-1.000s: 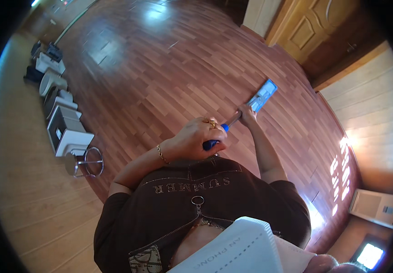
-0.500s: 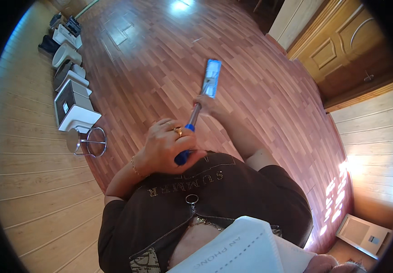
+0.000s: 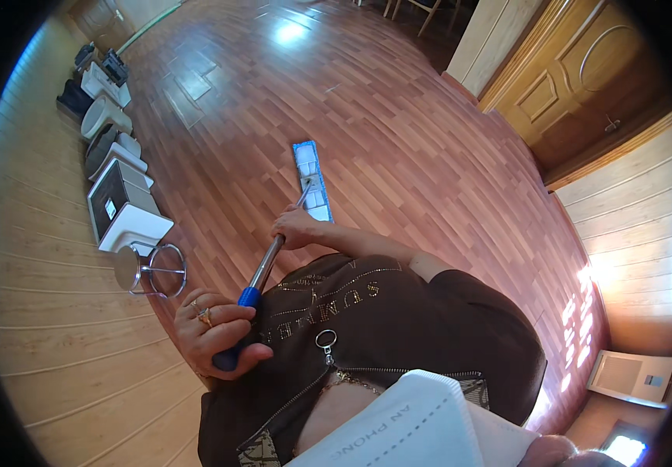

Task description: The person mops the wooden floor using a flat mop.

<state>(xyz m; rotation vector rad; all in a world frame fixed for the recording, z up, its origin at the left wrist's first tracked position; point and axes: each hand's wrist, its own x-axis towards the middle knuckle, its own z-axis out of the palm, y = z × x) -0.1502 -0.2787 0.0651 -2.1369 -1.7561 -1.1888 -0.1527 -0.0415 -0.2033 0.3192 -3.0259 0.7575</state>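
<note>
A flat mop (image 3: pixel 264 267) with a metal pole slants away from my body. My left hand (image 3: pixel 215 328), with rings on its fingers, is wrapped round the blue grip at the pole's upper end. Farther down, my right hand (image 3: pixel 298 226) closes round the metal pole, its forearm crossing in front of my chest. The blue-edged mop head (image 3: pixel 312 180) with a pale top lies on the wood-look floor (image 3: pixel 398 156) just beyond my right hand, its long side pointing away from me.
Along the left wall stand a round metal-framed stool (image 3: pixel 166 270), a grey and white boxy unit (image 3: pixel 126 204) and several toilet-like fixtures (image 3: pixel 106 117). To the right are a wooden door (image 3: pixel 538 93) and a pale appliance (image 3: pixel 635 377) low down. Chairs (image 3: pixel 428 14) show at the far end.
The mop head has come nearer to me and moved left. Both hands have shifted left with the pole, my left hand also lower in the view; both keep their hold.
</note>
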